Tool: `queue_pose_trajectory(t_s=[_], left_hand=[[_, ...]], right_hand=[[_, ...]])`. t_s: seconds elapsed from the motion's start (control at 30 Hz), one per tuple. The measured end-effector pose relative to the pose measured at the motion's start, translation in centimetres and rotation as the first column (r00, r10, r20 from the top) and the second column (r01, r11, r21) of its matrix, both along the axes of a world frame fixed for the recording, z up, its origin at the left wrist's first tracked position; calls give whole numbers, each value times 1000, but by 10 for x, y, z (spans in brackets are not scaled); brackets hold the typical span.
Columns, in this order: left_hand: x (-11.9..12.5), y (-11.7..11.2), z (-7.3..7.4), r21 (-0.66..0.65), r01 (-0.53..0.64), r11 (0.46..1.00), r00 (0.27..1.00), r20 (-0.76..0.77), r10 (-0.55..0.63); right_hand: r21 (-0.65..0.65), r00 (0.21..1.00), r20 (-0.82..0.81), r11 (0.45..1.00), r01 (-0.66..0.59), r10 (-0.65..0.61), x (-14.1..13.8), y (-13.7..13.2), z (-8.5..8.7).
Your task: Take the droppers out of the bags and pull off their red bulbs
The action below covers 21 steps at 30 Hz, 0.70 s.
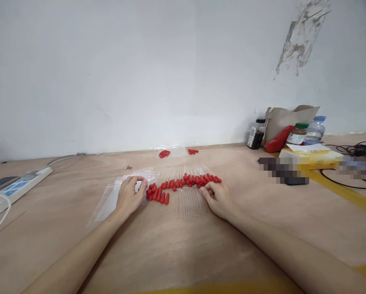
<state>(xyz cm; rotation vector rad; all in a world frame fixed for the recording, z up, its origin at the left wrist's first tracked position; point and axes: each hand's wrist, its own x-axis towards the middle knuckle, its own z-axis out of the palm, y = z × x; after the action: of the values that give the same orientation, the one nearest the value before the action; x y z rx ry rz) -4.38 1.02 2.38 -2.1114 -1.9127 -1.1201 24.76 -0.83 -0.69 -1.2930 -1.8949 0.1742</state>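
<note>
Peeling pale wall [124, 73], wooden tabletop [183, 249]

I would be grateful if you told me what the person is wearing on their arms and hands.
The left hand and right hand are bare, without gloves, and no rings show on the visible fingers. Neither wrist carries a watch or bracelet. No sleeve shows on either forearm.

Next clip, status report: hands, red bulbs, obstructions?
Left hand beside red bulbs, right hand near thin tubes; grips unclear. Bulbs in uneven row. Plastic bags partly behind left hand.
</note>
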Motion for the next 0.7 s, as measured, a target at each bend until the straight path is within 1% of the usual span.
queue_pose_trajectory(t_s=[0.07,0.17,0.23,0.27,0.3,0.37,0.4,0.5,0.57,0.7], left_hand=[[13,-4,8,27,97,995,991,-100,-94],[42,-7,17,-37,252,967,942,-222,-254],[63,-3,21,-84,289,954,917,-263,-301],[72,2,22,-104,277,955,917,-270,-295],[81,9,23,-124,240,963,926,-267,-265],[96,25,23,-195,137,971,947,-261,-186],[102,33,23,-240,88,967,954,-259,-151],[115,51,21,-312,38,949,957,-261,-124],[120,56,20,-328,31,944,955,-269,-125],[128,56,19,-353,-7,936,949,-298,-105]], right_hand=[[-6,1000,-1,1000,-19,19,0,0,1],[-11,997,9,997,-78,78,0,-2,4],[-21,993,2,993,-116,116,0,-3,6],[-25,992,-5,991,-129,129,0,-3,6],[-26,991,-13,991,-134,134,1,-3,6],[-24,990,-24,990,-138,138,2,-3,6],[-22,989,-27,989,-143,142,2,-3,6],[-10,985,-14,985,-174,174,2,-2,5],[5,984,12,984,-177,177,2,-2,4],[24,989,50,990,-137,136,2,-2,4]])
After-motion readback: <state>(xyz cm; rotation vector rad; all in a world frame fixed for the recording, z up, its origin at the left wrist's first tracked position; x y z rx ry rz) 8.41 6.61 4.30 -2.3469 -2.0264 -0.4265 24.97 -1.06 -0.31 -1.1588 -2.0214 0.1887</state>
